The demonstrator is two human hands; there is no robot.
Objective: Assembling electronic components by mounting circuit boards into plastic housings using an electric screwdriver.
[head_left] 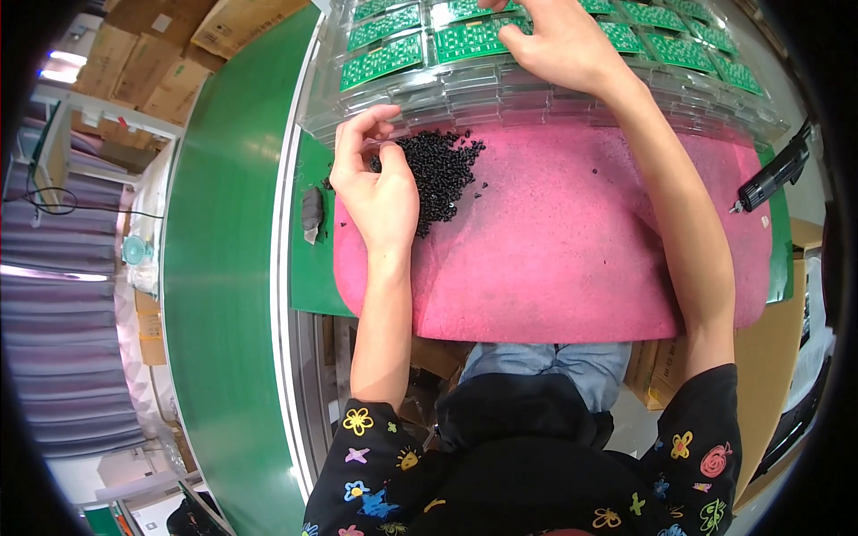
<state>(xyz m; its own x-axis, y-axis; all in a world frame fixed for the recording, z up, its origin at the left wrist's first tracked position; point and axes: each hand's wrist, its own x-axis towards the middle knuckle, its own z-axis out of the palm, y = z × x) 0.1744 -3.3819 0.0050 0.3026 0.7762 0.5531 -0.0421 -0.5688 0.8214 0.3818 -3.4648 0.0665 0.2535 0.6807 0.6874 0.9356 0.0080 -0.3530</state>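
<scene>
My left hand (375, 192) is at the left edge of a heap of small black parts (440, 174). Its fingers are loosely curled, with thumb and forefinger apart; black bits show in the gap, and I see nothing gripped. Up at the top edge, my right hand (561, 45) reaches over green circuit boards (384, 64) lying in rows in clear plastic trays (429, 96). The right thumb points left, apart from the fingers, which the picture edge partly cuts off. No held thing shows there.
A pink mat (545, 241) covers the work surface, with a few stray black bits on it. A black electric screwdriver (773, 174) is at the right edge. Left of the mat sits a small dark grey lump (311, 213). A long green bench (228, 268) runs alongside; cardboard boxes (147, 67) stand behind.
</scene>
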